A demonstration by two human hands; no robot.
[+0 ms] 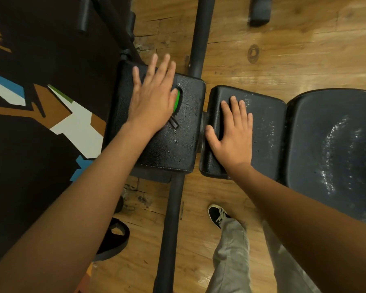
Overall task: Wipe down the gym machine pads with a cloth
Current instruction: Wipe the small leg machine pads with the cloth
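Two boxy, pebble-grained black pads (178, 149) (266, 127), droplet-beaded

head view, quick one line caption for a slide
Left hand flat on a wet black pad over something green, right hand flat on the next pad, wooden floor below.

My left hand (152, 100) covers most of a green thing (178, 101); what it is I cannot tell. The seat (336, 149) runs off the right edge.
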